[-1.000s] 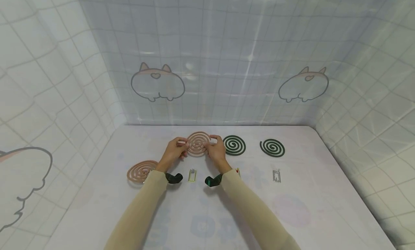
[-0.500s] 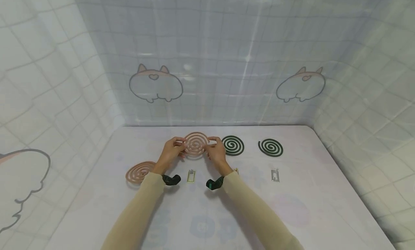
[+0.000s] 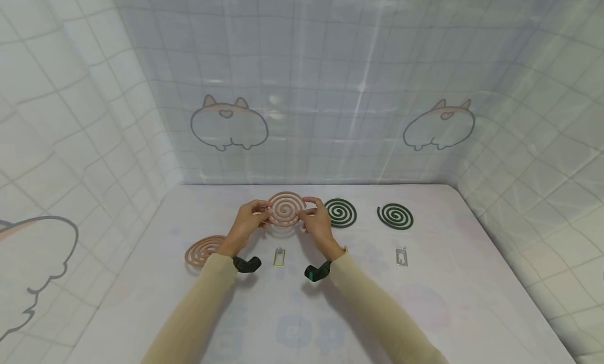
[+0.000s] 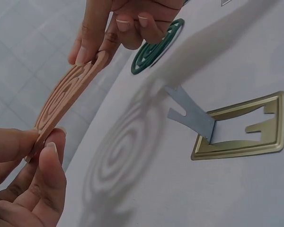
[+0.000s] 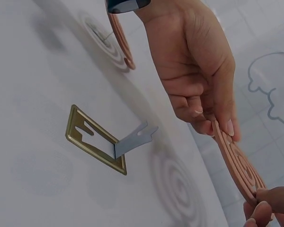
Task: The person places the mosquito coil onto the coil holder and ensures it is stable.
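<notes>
Raised over the table's far part is a reddish-brown mosquito coil. My left hand pinches its left edge between thumb and fingers, and my right hand pinches the opposite edge. In the left wrist view the coil is tilted and casts a spiral shadow on the tabletop. Below it lies a small gold-rimmed metal coil stand, whose forked tab is bent up. Another brown mosquito coil sits raised at the left, partly behind my left wrist.
Two dark green mosquito coils lie to the right of my right hand. A silver coil stand lies in front of the far-right one. Another stand is mostly hidden by my right wrist. A grid-patterned curtain rises behind the table.
Both hands keep their pinch on the brown coil, which has shifted very slightly left. The wrists have spread a little farther apart.
</notes>
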A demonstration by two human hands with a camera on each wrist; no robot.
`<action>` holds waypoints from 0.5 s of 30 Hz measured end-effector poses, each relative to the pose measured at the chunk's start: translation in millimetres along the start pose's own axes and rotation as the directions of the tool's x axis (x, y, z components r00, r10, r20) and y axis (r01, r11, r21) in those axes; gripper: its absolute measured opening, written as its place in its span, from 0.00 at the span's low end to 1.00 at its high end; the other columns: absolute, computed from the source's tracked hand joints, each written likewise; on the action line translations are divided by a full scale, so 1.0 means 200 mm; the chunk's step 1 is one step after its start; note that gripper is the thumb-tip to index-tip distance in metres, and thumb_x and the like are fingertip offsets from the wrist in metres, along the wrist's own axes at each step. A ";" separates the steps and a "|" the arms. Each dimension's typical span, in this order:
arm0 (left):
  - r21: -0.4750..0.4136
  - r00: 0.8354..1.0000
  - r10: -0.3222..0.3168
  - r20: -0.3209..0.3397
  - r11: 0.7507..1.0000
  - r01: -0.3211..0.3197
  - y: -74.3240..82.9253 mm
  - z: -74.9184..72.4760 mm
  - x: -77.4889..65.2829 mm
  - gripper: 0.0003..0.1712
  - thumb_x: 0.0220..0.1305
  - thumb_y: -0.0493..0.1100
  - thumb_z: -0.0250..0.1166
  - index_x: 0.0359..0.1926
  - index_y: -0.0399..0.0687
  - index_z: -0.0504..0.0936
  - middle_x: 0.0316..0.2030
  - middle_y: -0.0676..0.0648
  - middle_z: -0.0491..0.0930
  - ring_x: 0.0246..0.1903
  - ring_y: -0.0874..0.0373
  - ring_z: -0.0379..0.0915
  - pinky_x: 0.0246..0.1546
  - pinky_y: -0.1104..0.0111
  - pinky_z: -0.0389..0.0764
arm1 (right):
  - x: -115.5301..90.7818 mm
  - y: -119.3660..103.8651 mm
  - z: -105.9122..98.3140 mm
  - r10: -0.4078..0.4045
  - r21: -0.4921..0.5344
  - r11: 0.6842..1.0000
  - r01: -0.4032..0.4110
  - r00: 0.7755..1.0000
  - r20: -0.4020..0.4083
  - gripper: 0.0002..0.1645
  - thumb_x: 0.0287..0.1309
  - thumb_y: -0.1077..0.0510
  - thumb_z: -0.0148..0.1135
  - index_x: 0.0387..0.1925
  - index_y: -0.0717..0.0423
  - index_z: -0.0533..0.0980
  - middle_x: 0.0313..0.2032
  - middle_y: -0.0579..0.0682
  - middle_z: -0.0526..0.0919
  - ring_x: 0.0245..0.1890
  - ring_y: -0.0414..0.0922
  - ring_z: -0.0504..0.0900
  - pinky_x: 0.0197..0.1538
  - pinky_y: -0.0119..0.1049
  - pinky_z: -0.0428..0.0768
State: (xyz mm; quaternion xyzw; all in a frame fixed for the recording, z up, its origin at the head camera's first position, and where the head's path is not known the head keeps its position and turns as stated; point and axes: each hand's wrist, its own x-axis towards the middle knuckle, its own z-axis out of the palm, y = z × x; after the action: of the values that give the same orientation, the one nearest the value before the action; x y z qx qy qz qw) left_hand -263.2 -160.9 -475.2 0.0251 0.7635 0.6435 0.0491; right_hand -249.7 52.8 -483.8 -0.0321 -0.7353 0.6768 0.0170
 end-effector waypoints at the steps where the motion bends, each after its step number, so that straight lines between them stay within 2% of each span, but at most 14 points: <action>1: -0.001 1.000 -0.002 -0.001 1.000 0.002 0.00 0.00 0.00 0.18 0.74 0.37 0.64 0.60 0.35 0.79 0.46 0.39 0.77 0.35 0.56 0.80 0.34 0.68 0.84 | 0.00 0.00 0.00 -0.004 0.002 1.000 0.004 1.000 0.005 0.25 0.67 0.59 0.69 0.64 0.48 0.74 0.38 0.53 0.85 0.19 0.42 0.74 0.23 0.33 0.75; 8: -0.015 1.000 -0.001 0.021 1.000 0.001 -0.01 -0.02 -0.02 0.20 0.74 0.39 0.65 0.61 0.33 0.78 0.48 0.37 0.77 0.35 0.55 0.80 0.35 0.66 0.84 | -0.04 -0.03 -0.02 -0.027 0.019 0.999 0.027 0.999 0.040 0.26 0.67 0.60 0.69 0.64 0.49 0.74 0.39 0.54 0.84 0.20 0.45 0.74 0.26 0.40 0.76; 10: -0.013 1.000 -0.005 0.028 1.000 0.005 0.00 -0.02 -0.03 0.20 0.74 0.38 0.64 0.62 0.32 0.77 0.49 0.35 0.77 0.36 0.54 0.80 0.36 0.64 0.84 | -0.05 -0.03 -0.02 -0.035 0.022 0.999 0.034 0.998 0.045 0.26 0.67 0.60 0.69 0.64 0.49 0.75 0.39 0.55 0.84 0.20 0.44 0.74 0.26 0.39 0.75; 12: -0.010 0.999 -0.006 0.036 1.000 0.006 0.05 -0.02 -0.06 0.20 0.74 0.36 0.63 0.62 0.30 0.77 0.49 0.34 0.77 0.37 0.52 0.80 0.37 0.62 0.85 | -0.05 -0.04 -0.03 -0.041 0.028 0.999 0.040 0.998 0.048 0.26 0.67 0.60 0.69 0.64 0.49 0.75 0.39 0.56 0.84 0.20 0.43 0.73 0.25 0.37 0.75; 15: -0.009 0.999 -0.001 0.032 1.000 0.001 0.06 -0.02 -0.07 0.20 0.74 0.36 0.63 0.62 0.30 0.77 0.48 0.35 0.78 0.36 0.52 0.80 0.37 0.62 0.85 | -0.06 -0.04 -0.03 -0.049 0.038 0.998 0.047 0.997 0.053 0.25 0.66 0.61 0.70 0.63 0.50 0.75 0.38 0.56 0.84 0.19 0.42 0.73 0.24 0.34 0.74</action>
State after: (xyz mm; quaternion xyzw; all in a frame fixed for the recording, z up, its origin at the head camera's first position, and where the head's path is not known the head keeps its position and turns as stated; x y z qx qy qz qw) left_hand -250.3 -165.0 -462.6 0.0349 0.7596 0.6465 0.0616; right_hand -237.6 56.9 -474.6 0.0045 -0.7235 0.6902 0.0140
